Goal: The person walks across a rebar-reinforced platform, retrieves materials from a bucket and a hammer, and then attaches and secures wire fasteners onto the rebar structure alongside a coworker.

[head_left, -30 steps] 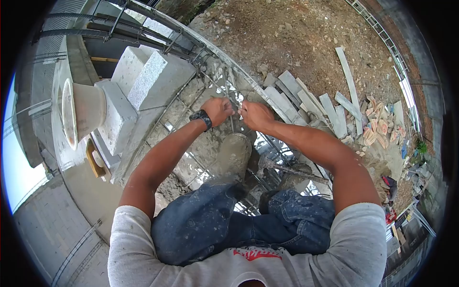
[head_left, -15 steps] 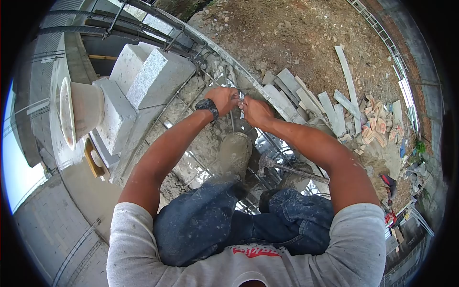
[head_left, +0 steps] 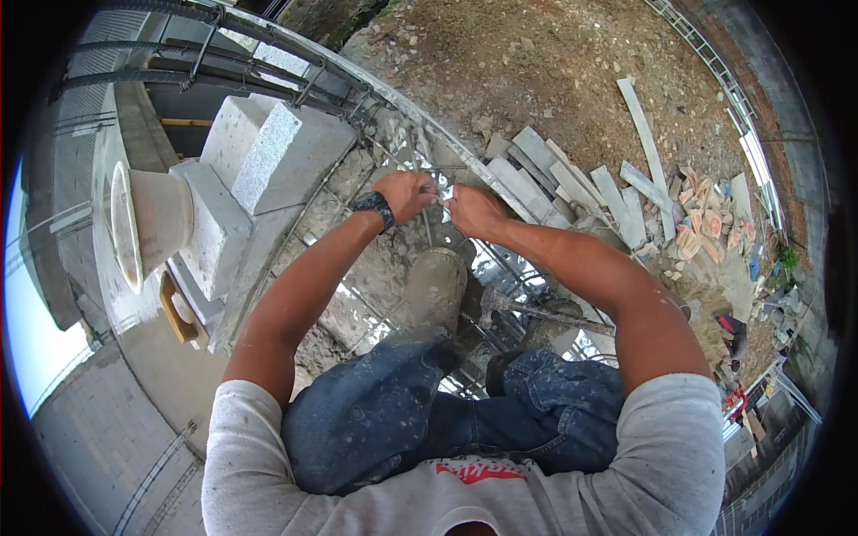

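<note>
My left hand (head_left: 407, 194), with a dark watch (head_left: 374, 211) on its wrist, is closed with the fingertips pinched together. Facing it, a short gap away, my right hand (head_left: 476, 213) is also closed in a pinch. What either pinch holds is too small to make out; a bright, silvery-white patch shows between them. Both hands are low over steel bars and wet grey concrete (head_left: 375, 268). A thin bar (head_left: 427, 230) runs below my left hand toward my mud-covered boot (head_left: 436, 288). Right of the boot lies a concrete-smeared hammer-like tool (head_left: 545, 313).
Light concrete blocks (head_left: 290, 165), a bucket (head_left: 165, 219) on its side and a wooden-handled float (head_left: 174, 308) are at left. Thick rebar (head_left: 170, 49) crosses the upper left. Beyond the formwork edge (head_left: 527, 201) lie boards (head_left: 643, 143) and rubble. Another person (head_left: 733, 335) is far right.
My hands have moved slightly apart, the left one shifting left, and a gap shows between the fingertips. The view has tilted a little.
</note>
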